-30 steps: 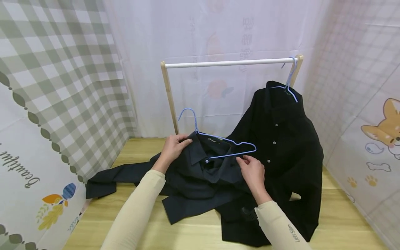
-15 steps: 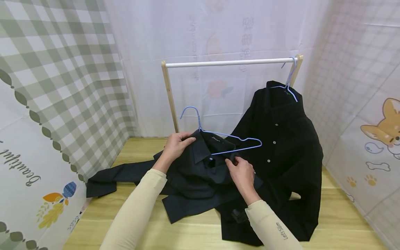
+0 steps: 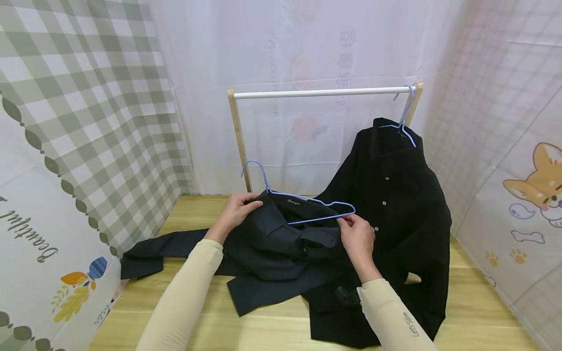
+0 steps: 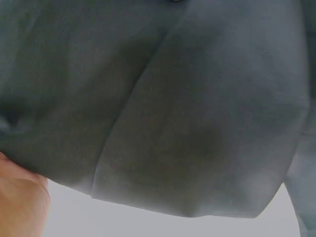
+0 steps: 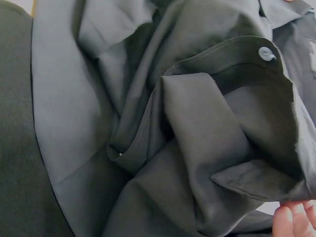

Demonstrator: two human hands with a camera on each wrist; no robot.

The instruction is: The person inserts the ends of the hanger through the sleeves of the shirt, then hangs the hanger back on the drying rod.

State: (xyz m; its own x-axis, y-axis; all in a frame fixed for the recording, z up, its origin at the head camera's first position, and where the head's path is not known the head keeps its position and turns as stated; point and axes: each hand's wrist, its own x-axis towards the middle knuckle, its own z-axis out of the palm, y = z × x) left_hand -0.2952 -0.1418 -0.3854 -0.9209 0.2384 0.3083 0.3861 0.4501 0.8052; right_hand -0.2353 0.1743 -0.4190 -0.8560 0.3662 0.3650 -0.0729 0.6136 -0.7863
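A dark navy button-up shirt lies bunched on the table in the head view, its collar held up by both hands. A blue hanger sits partly in the neck opening, its hook at the upper left and its right end outside the cloth. My left hand pinches the left shoulder beside the collar. On the other side my right hand pinches the shirt's edge close under the hanger's right end. Cloth fills most of the left wrist view, with part of the left hand at the edge. Fingers grip the fabric in the right wrist view.
Behind stands a rack with a white rail and wooden posts. A black shirt hangs at its right on another blue hanger, draping onto the wooden table. Patterned cloth walls enclose the space.
My right hand first shifts left, then right again, drawing the shirt's right edge outward. My left hand and the hanger have moved slightly left and down since half a second ago.
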